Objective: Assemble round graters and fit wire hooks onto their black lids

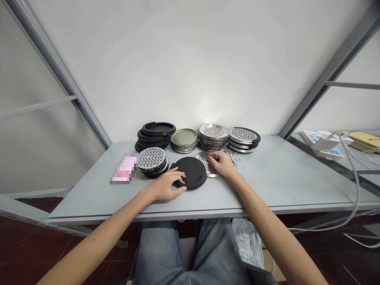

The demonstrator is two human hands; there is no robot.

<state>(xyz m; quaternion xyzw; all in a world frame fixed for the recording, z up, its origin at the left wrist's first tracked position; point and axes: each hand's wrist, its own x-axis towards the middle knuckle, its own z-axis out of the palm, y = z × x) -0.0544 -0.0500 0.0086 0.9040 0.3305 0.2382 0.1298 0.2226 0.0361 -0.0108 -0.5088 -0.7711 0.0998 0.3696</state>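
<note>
My left hand [166, 186] lies on the left edge of a round black rubber disc [190, 171], fingers over its rim. My right hand [222, 164] has its fingertips on a perforated steel disc [206, 163], which lies partly under the black disc. Behind them stand a stack of black rubber rings [154, 134], a stack of plain metal lids [184, 140], and several-high stacks of perforated steel discs [213, 136] and black-rimmed perforated discs [243, 138]. A shorter perforated stack [152, 162] sits beside my left hand.
Small metal clips [233, 157] lie scattered right of my right hand. A pixelated pink item [124, 169] sits at the left of the grey table [267, 186]. A white wall rises behind it. A cable and white equipment [323, 144] lie to the right.
</note>
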